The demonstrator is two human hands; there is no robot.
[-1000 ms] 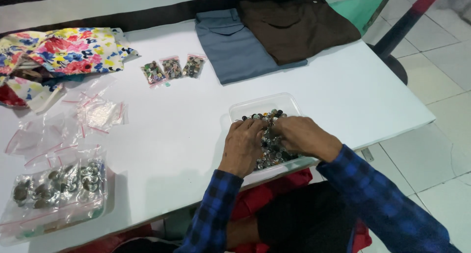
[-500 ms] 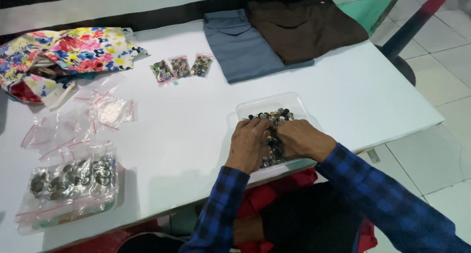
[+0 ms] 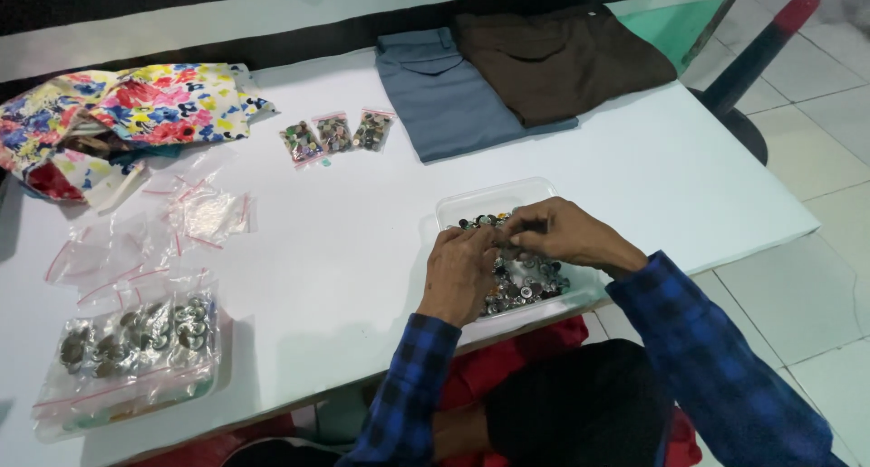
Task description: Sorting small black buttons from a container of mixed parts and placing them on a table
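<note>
1. A clear plastic tray sits on the white table near its front edge, just ahead of the person. It holds a heap of small round buttons, mostly dark and silvery, some catching the light.
2. The left hand and right hand meet over the tray, fingertips drawn together above the buttons. Both look pinched, but what lies between the fingers is too small to make out, so I cannot tell whether either hand grasps a button.
3. The hands cover much of the tray's middle; only the far rim and the near right part of the heap show.
4. Three small filled bags lie in a row further back, near folded grey trousers and brown trousers.
5. To the left lie empty zip bags and a larger bag of metal pieces, its contents blurred.
6. Floral cloth is cut off at the left edge.
</note>
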